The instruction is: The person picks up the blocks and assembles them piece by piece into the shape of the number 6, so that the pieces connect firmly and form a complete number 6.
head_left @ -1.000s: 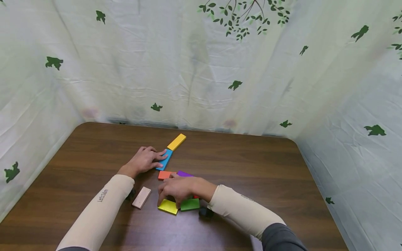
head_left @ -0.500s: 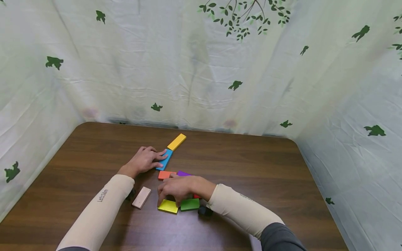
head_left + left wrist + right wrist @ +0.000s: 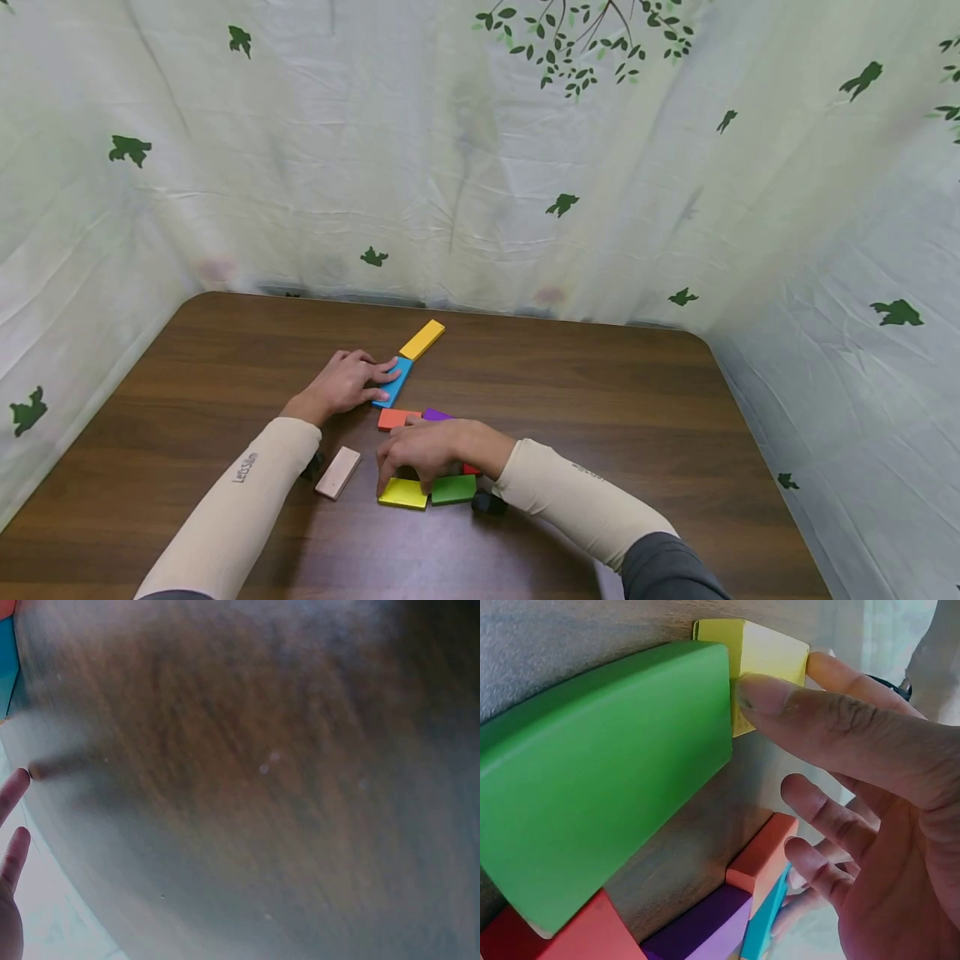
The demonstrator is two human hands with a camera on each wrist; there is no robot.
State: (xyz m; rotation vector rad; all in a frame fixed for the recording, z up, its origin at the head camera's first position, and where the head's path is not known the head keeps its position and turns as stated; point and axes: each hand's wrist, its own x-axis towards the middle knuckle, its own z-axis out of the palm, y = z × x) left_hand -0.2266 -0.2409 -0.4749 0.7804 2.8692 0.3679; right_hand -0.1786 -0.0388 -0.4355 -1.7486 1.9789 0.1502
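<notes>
My left hand (image 3: 343, 385) rests its outstretched fingers on a flat blue wooden block (image 3: 399, 382); only some fingertips (image 3: 13, 793) show in the left wrist view. A bright yellow block (image 3: 403, 494) is pinched between the thumb and index finger of my right hand (image 3: 429, 450). Beside it, end to end, lies a green block (image 3: 453, 490), clear in the right wrist view. Behind the right hand are an orange block (image 3: 393, 419) and a purple block (image 3: 436, 414), partly covered. A red block (image 3: 470, 469) peeks out under the right wrist.
An amber-yellow block (image 3: 422, 340) touches the blue block's far end. A pale pinkish block (image 3: 338, 472) lies apart between the forearms. Leaf-printed white curtains (image 3: 480, 167) enclose the back and sides of the brown table (image 3: 600, 400).
The bright yellow block has turned slightly and shifted right, now lying more nearly in line with the green block. My left hand and the blue block have stayed still.
</notes>
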